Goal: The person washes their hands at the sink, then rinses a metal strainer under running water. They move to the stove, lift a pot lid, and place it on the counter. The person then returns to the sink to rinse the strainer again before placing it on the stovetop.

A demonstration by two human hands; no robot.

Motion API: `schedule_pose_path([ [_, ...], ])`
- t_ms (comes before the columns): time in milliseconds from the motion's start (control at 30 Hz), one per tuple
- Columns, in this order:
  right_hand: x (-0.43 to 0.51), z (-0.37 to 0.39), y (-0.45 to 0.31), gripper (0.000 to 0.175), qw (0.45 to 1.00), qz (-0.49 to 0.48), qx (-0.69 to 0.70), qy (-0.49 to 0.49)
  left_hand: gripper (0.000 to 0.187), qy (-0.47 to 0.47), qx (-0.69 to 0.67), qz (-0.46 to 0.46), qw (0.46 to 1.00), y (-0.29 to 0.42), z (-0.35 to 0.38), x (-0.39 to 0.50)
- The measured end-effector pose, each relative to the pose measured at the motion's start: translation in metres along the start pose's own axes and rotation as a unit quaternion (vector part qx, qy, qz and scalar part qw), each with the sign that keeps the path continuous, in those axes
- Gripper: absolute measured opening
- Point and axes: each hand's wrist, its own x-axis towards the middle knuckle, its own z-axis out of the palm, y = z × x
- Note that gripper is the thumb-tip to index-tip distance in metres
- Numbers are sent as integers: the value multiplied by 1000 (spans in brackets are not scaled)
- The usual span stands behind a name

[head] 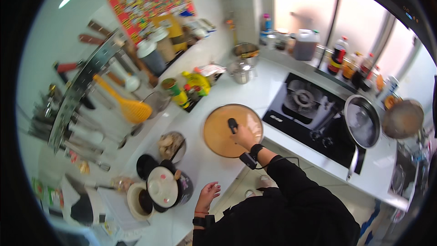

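My right hand [245, 136] grips the black handle of a large round lid [218, 119], amber in tone with a thin metal rim. The lid is over the white counter at the corner; I cannot tell whether it rests there or is held just above. My left hand [207, 194] is at the counter's front edge with fingers slightly apart and holds nothing. Nearest to it stands a dark pot with a white lid [163, 186]. Behind that pot is a bowl of pale food [168, 145] with a dark-handled utensil in it.
Right of the lid is a black gas stove [290, 118], with a steel frying pan [362, 121] on its far burner. A steel pot [243, 71] stands in the back corner. Bottles [338, 56] line the windowsill. Utensils, including a yellow skimmer [131, 107], hang at left.
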Motion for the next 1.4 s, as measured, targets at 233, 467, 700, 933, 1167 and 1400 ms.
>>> schedule_pose_path([
  [233, -71, -108, -22, 52, 993, -29, 10, 117, 35, -129, 57, -30, 990, 19, 41, 58],
  [467, -178, -246, 13, 65, 941, -87, -14, 326, 36, -250, 145, -36, 957, 41, 108, 97],
  [700, -250, -366, 92, 59, 887, 28, -64, 456, 33, -255, 161, -25, 953, 49, 173, 114],
  [933, -261, -456, 203, 50, 840, 106, -41, 530, 32, -240, 160, -38, 957, 38, 258, 129],
  [1167, -233, -493, 281, 37, 855, 177, -1, 488, 29, -245, 174, -35, 953, 36, 324, 129],
  [1400, -224, -494, 288, 36, 867, 180, 21, 465, 28, -226, 176, -45, 957, 31, 342, 126],
])
